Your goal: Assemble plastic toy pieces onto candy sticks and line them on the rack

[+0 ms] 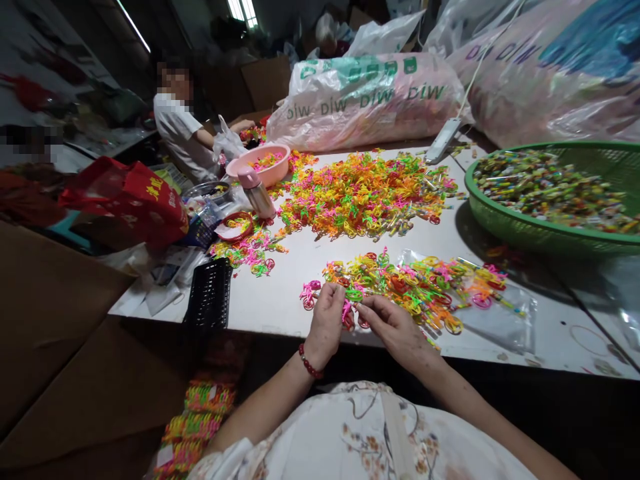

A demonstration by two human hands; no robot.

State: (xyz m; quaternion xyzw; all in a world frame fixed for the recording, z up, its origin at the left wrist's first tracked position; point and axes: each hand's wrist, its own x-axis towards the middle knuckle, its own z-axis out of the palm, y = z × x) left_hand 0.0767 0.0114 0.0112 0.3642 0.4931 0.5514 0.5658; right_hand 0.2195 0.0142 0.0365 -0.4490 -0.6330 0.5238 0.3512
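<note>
My left hand (326,321) and my right hand (393,327) meet at the near edge of a white table (300,287). Both have curled fingers pinched on a small pink plastic toy piece (347,312) held between them. A red bead bracelet (310,365) circles my left wrist. Just beyond my fingers lies a small heap of neon plastic toy pieces (415,287), partly on clear plastic bags (500,320). A much bigger heap of the same pieces (365,193) covers the table's middle.
A green mesh basket (500,217) of colourful sticks sits at the right. At the left are a pink basin (273,175), a pink-capped bottle (255,190), a black tray (209,297) and a red bag (130,200). Large printed sacks (370,100) stand behind. Another person (183,130) sits far left.
</note>
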